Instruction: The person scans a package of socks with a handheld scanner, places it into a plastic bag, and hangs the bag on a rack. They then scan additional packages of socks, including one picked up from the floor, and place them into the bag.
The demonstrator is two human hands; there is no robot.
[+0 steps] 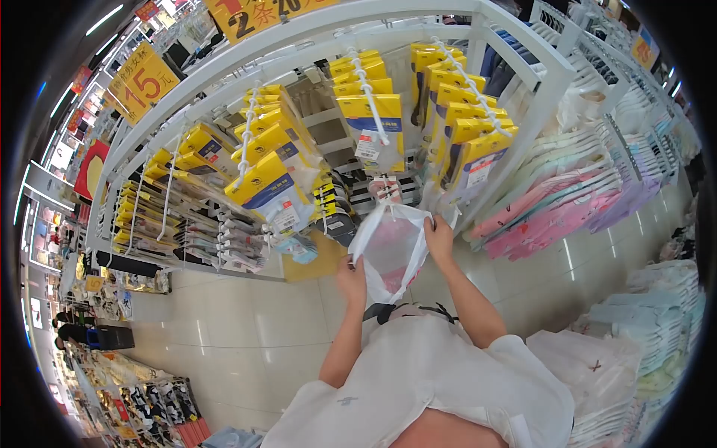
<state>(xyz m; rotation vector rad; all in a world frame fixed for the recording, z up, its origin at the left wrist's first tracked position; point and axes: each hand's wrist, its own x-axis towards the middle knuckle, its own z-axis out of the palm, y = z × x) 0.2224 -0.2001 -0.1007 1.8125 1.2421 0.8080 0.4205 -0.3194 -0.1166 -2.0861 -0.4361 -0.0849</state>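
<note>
A white plastic bag [388,246] is spread between my two hands, its mouth gaping toward me with something pink showing inside or through it. My left hand [349,275] grips the bag's left edge. On the opposite side, my right hand [439,237] is closed on the rim. Just beyond the bag, yellow-topped hanging packs [371,123] and dark packs with yellow labels [332,209] hang from the rack's hooks. Small pink-and-white packs [385,190] hang directly behind the bag's mouth.
A white metal rack [515,142] curves around in front, its prongs pointing toward me. Pink clothes on hangers [538,216] fill the right side, and pale garments [597,358] hang at lower right. Tiled floor [254,321] shows below. A yellow price sign [140,82] stands upper left.
</note>
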